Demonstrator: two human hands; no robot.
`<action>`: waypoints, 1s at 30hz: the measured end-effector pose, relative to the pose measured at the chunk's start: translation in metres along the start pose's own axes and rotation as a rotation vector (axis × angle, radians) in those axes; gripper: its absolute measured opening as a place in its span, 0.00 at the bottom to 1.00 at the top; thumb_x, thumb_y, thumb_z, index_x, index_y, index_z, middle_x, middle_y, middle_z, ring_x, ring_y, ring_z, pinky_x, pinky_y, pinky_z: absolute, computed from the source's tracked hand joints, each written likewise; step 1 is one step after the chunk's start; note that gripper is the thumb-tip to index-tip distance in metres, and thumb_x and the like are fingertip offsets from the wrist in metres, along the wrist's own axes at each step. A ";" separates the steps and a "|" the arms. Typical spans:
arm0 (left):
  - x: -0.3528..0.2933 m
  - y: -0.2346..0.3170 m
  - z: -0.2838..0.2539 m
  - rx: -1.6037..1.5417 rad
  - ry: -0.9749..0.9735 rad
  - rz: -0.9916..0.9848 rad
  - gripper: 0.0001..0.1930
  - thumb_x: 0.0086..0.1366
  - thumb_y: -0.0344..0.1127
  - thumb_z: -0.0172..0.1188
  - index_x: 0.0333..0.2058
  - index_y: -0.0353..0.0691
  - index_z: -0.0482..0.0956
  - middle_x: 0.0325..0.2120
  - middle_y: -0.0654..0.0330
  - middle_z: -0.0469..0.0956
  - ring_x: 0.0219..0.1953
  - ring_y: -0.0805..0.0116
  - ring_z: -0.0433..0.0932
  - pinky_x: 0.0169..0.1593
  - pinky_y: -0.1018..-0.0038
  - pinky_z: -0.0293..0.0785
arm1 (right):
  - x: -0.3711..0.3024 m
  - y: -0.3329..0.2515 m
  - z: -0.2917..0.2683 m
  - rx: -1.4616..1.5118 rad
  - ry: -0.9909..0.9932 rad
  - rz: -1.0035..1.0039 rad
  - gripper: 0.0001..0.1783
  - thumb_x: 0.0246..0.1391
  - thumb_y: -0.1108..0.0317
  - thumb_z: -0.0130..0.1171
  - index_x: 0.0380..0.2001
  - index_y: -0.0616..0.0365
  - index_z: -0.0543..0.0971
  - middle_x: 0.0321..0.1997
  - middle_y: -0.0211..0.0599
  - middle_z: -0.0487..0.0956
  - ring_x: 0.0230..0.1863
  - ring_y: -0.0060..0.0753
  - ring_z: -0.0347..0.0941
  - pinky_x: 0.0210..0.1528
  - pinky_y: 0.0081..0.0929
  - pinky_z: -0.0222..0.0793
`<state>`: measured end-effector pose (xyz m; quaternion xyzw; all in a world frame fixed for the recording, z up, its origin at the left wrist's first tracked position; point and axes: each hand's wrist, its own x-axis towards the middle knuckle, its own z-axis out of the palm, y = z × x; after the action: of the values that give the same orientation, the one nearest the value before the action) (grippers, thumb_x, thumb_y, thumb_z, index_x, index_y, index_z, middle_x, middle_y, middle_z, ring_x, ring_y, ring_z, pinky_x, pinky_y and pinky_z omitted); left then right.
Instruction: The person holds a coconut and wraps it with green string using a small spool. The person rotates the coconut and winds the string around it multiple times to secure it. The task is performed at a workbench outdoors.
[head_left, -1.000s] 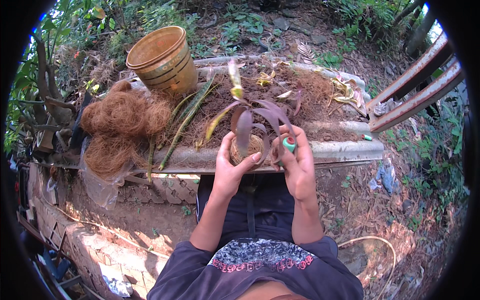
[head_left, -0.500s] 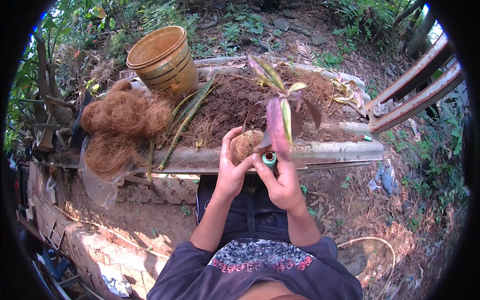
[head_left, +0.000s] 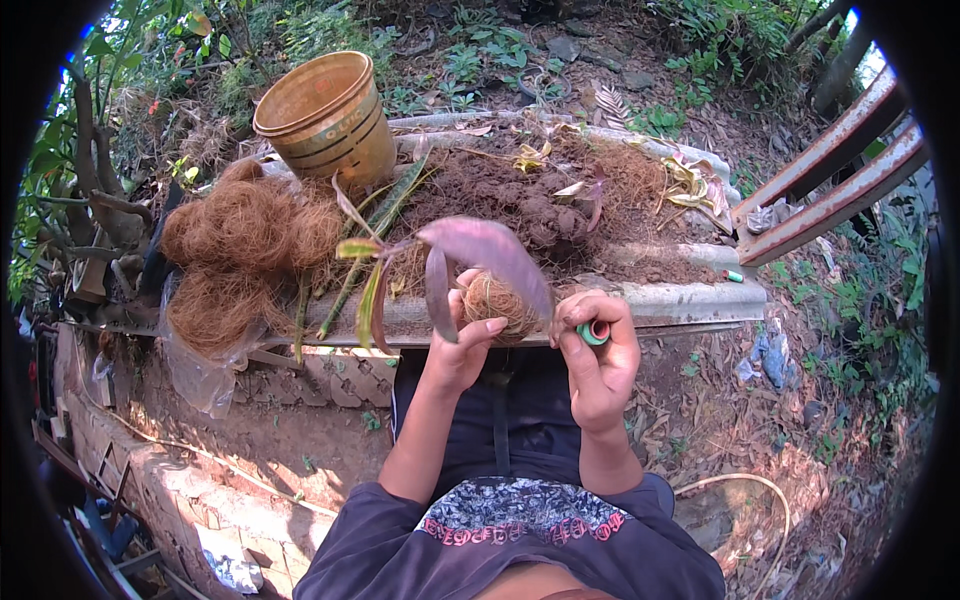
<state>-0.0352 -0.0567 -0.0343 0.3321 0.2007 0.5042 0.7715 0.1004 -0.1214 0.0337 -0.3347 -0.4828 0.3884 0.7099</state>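
My left hand (head_left: 462, 345) is closed around a ball of brown coconut fibre (head_left: 500, 308) at the plant's base. The plant (head_left: 480, 250) leans to the left, its long purple and yellow-green leaves spreading over that hand and hiding some of the fingers. To the right, my right hand (head_left: 598, 365) grips a spool of green thread (head_left: 594, 332), its open end facing up. A small gap lies between this hand and the ball. Any thread running between them is too fine to make out.
Beyond my hands, dark soil (head_left: 500, 200) covers a corrugated sheet (head_left: 680, 300). A yellow bucket (head_left: 335, 130) and a heap of coconut fibre (head_left: 250, 230) stand at the left, near cut green leaves (head_left: 375, 235). Rusty metal bars (head_left: 830, 185) slant in at the right.
The plant has tipped from upright over to the left as the ball turned in my left hand. My right hand has moved right, away from the ball, with the spool.
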 end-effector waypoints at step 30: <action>0.006 -0.003 0.012 0.239 -0.079 -0.015 0.20 0.57 0.27 0.54 0.50 0.41 0.69 0.46 0.55 0.72 0.52 0.62 0.70 0.58 0.69 0.64 | 0.001 0.020 0.003 -0.114 -0.233 0.147 0.09 0.52 0.79 0.51 0.37 0.60 0.68 0.34 0.33 0.70 0.35 0.20 0.65 0.40 0.19 0.62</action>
<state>-0.0232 -0.0561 -0.0281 0.4399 0.2313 0.4575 0.7373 0.0931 -0.1112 0.0183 -0.3617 -0.5576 0.4474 0.5984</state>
